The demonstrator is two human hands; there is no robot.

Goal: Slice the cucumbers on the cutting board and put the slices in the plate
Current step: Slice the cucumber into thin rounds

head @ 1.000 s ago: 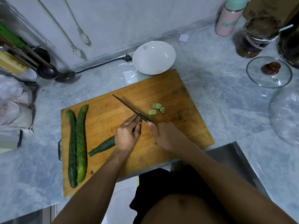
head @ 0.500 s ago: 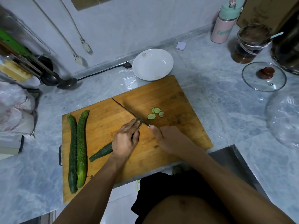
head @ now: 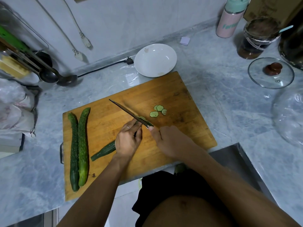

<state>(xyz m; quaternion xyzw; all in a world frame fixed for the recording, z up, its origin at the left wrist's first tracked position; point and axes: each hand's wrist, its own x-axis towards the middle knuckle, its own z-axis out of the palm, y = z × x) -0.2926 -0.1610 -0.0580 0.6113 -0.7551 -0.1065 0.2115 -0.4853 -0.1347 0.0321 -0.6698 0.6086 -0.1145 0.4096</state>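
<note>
While the wooden cutting board (head: 172, 99) is lying askew on the marble counter (head: 221, 99), two whole cucumbers (head: 79, 148) are resting side by side along its left edge, their long axes running from the near edge toward the wall. The white plate (head: 155, 60) is sitting just beyond the board's far edge, holding no slices. The left hand (head: 128, 140) is curling over a third cucumber (head: 104, 151), pinning it to the board; its tapered end is pointing near-left, and the cut end is hidden under the fingers. The right hand (head: 170, 141) is gripping the knife (head: 129, 113) (handle wholly covered), the blade pointing far-left across that cucumber, with a slice or two clinging to it, hard to make out. A few slices (head: 157, 110) are lying just right of the blade.
</note>
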